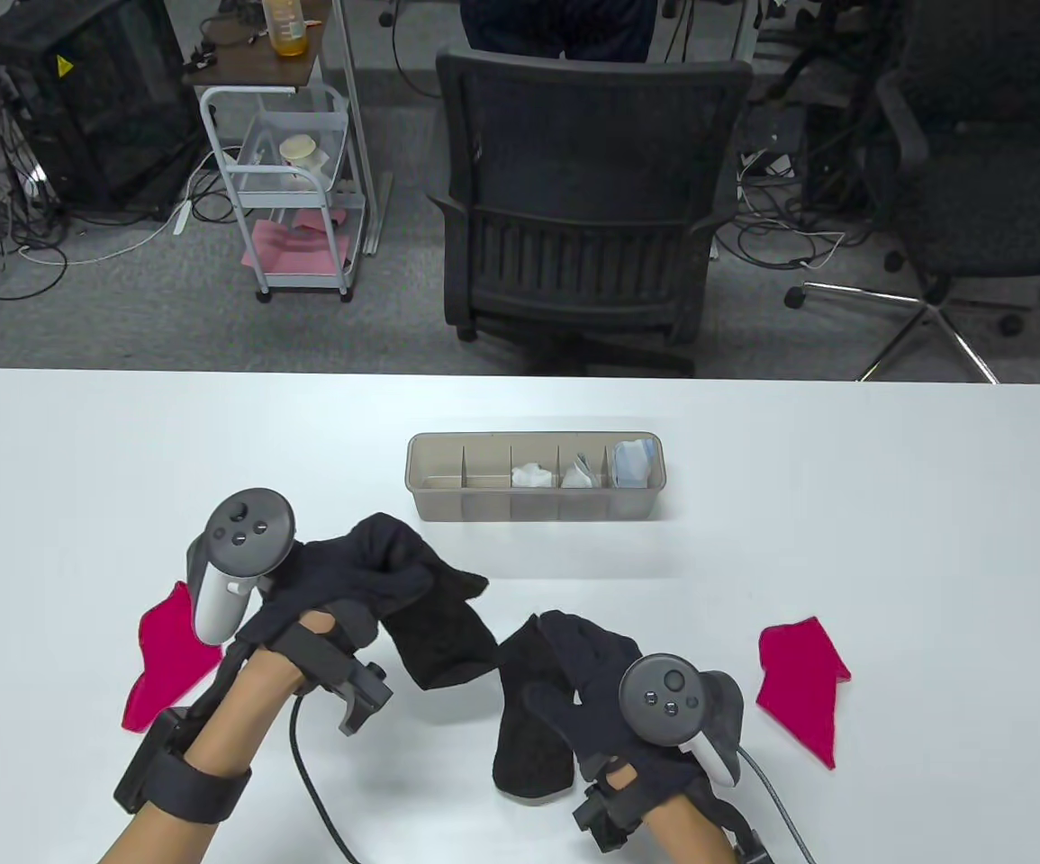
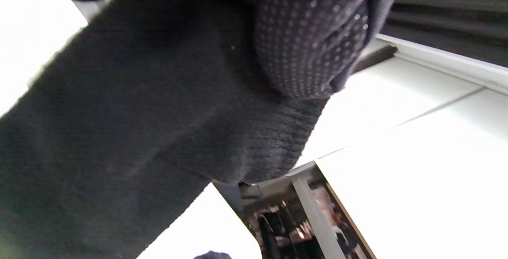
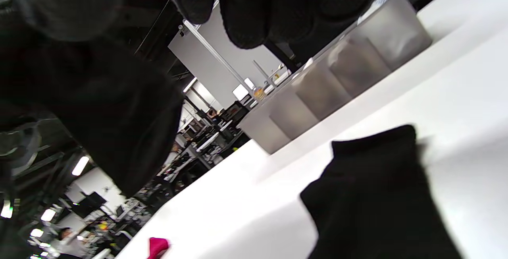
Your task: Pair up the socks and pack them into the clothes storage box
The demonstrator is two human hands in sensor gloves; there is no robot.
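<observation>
I take the storage box (image 1: 535,511) as my landmark: it sits on the white desk (image 1: 889,504), a long translucent tray split into compartments. Its two leftmost compartments look bare to me, the next two each hold a white bundle (image 1: 533,475), and the rightmost holds a pale blue one (image 1: 635,463).

Far to the box's left and nearer me, a red sock (image 1: 164,652) lies flat on the desk, partly hidden under my left hand's tracker. My left hand (image 1: 330,585) is just left of the box and nearer me; its fingers are curled into a black sock (image 1: 434,621), gripping the bunched top while the rest hangs down toward the desk. In the left wrist view that dark knit fills most of the frame beside a dotted glove fingertip (image 2: 313,40).

Straight out from the box toward me, my right hand (image 1: 592,684) grips a second black sock (image 1: 529,729), fingers curled round its upper part, the lower end resting on the desk. The two black socks are close but not clearly touching.

To the box's right and nearer me, another red sock (image 1: 803,684) lies flat, well apart from my right hand.
</observation>
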